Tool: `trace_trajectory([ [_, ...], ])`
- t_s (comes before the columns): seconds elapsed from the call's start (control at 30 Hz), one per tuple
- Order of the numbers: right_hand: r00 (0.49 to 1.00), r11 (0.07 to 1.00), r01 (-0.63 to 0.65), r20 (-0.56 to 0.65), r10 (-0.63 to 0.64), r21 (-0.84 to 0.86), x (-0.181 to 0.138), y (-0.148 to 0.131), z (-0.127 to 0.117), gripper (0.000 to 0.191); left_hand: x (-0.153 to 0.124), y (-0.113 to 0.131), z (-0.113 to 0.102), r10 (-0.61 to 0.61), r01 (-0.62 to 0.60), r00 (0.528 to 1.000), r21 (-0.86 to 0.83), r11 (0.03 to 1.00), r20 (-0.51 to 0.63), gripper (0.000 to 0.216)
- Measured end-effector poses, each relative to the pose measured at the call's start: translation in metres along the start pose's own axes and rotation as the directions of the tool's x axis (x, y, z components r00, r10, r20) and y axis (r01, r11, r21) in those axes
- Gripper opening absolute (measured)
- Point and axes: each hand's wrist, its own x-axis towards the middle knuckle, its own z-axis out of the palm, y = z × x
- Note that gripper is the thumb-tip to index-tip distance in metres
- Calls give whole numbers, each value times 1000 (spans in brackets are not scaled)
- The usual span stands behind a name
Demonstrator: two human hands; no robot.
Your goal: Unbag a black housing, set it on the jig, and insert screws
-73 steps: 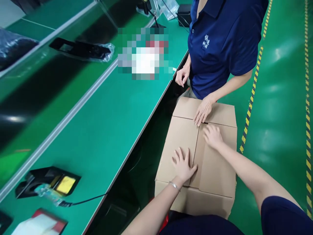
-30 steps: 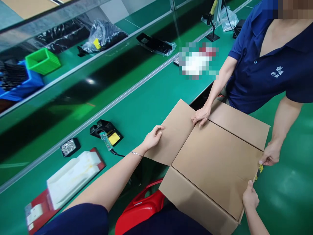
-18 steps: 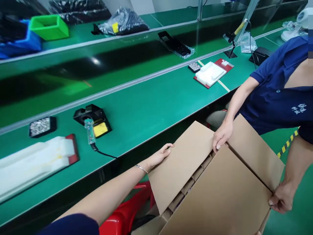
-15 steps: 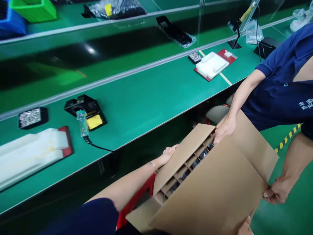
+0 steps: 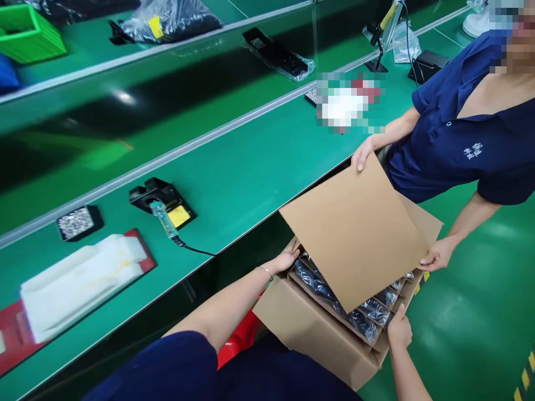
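A brown cardboard box (image 5: 317,328) stands open by my legs, beside the green bench. Dark items in shiny bags (image 5: 361,320) fill its divider cells. My left hand (image 5: 284,260) is closed on the box's left rim, under a folded-back flap. My right hand (image 5: 399,328) grips the box's near right corner. A co-worker in a navy shirt holds a large cardboard panel (image 5: 359,234) tilted up over the box. One of their hands (image 5: 363,153) is on its top corner and the other (image 5: 434,257) on its right edge.
The green bench (image 5: 251,167) carries a black soldering iron stand (image 5: 165,203), a small black tray of parts (image 5: 75,221) and white foam on a red tray (image 5: 83,284). A red stool (image 5: 240,340) sits under me. Green floor (image 5: 472,323) lies to the right.
The box was closed with hands on its top. Its top has since been raised, uncovering the bagged items. My left hand went to the left rim, my right to the near corner.
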Motion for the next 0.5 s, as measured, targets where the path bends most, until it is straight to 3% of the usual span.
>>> trace_trajectory([
  [0.1, 998, 998, 64, -29, -64, 8, -7, 9, -5, 68, -5, 2, -9, -30, 30, 999, 54, 998, -12, 49],
  [0.2, 981, 991, 136, -140, -134, 1, -26, 23, -9, 58, -29, 0, -20, 3, 1, 999, 101, 995, -39, 51],
  [0.33, 940, 963, 268, -222, -261, 4, -68, 44, -5, 66, -88, -17, -33, 100, -93, 994, 150, 984, -42, 49],
  [0.5, 884, 880, 467, -64, -463, 90, -127, 78, 13, 50, -181, -69, -51, 75, -103, 984, 172, 980, 161, 38],
])
